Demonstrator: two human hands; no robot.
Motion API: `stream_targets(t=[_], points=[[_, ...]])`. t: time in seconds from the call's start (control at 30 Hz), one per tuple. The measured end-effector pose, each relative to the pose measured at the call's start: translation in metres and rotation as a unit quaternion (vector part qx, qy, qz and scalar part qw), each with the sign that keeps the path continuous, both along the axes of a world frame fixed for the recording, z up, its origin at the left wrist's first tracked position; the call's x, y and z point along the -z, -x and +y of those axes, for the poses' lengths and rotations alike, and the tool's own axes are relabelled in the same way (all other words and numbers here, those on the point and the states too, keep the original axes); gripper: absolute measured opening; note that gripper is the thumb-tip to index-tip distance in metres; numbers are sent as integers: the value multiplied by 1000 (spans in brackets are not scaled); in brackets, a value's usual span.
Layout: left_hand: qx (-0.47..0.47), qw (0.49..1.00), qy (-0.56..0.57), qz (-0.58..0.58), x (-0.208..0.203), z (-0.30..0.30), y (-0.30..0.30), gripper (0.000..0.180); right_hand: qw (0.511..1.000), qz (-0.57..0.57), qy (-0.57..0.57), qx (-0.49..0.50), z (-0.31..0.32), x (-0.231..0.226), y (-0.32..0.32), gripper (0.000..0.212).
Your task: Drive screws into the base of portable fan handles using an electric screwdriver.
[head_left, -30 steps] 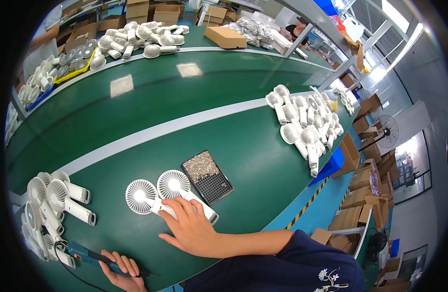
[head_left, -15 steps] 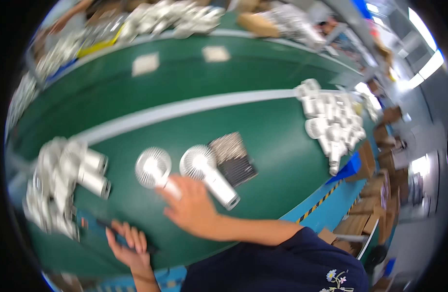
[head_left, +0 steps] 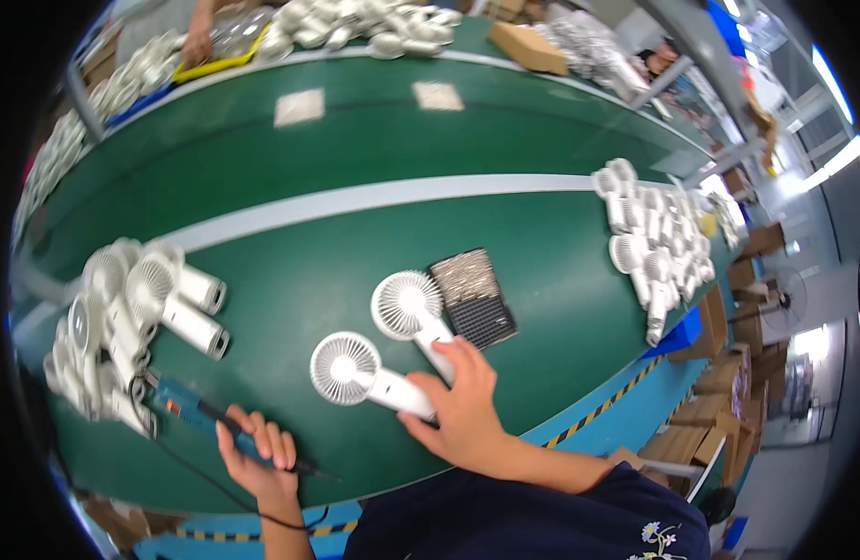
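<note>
My left hand [head_left: 262, 457] is closed around a blue electric screwdriver [head_left: 195, 408] with a black cord, low over the left front of the bench. A white handheld fan [head_left: 346, 369] lies face up, its handle pointing right. My right hand [head_left: 462, 406] has its thumb and fingers about the end of that handle. Beside it lies a second white handheld fan [head_left: 407, 304]; the fingertips of my right hand reach onto its handle, partly hiding it. Behind the second fan is a black tray [head_left: 484, 324] filled with small metallic pieces, likely screws.
White fans are heaped at the left [head_left: 122, 308] and at the right [head_left: 658, 233] of the green bench [head_left: 290, 271]. A pale strip [head_left: 383, 193] crosses behind. Across the far side are more fans, a cardboard piece [head_left: 528, 49] and another person's hand [head_left: 197, 45]. Boxes stand right.
My right hand has moved right and nearer with the fan, whose handle now points more to the right. The second fan keeps its place by the tray. The view has shifted slightly.
</note>
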State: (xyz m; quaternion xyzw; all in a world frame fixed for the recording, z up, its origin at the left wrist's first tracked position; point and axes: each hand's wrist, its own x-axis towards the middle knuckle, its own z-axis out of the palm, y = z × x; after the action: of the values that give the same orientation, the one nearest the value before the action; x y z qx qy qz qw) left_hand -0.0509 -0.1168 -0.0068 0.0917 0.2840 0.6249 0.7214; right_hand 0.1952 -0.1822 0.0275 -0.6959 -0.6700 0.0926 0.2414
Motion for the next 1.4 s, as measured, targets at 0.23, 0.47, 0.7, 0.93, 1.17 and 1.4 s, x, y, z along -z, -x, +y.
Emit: stream_targets(t=[0.23, 0.47, 0.7, 0.93, 1.17, 1.4], points=[[-16, 999, 0, 40, 4, 1, -5, 37, 1000, 17, 20, 0, -1, 18, 10, 54], [-27, 998, -7, 48, 1, 3, -5, 38, 997, 65, -29, 15, 12, 28, 15, 51], [-41, 997, 14, 69, 0, 3, -7, 37, 990, 105, -96, -24, 19, 6, -5, 43], [-47, 997, 16, 52, -1, 2, -4, 36, 971, -14, -179, 156, 31, -13, -161, 49], [-38, 997, 14, 64, 0, 7, -13, 35, 952, -9, -63, 300, 12, 58, -317, 52], [-1, 990, 18, 137, -12, 3, -4, 45, 924, -186, -96, 321, 45, 63, -330, 50]])
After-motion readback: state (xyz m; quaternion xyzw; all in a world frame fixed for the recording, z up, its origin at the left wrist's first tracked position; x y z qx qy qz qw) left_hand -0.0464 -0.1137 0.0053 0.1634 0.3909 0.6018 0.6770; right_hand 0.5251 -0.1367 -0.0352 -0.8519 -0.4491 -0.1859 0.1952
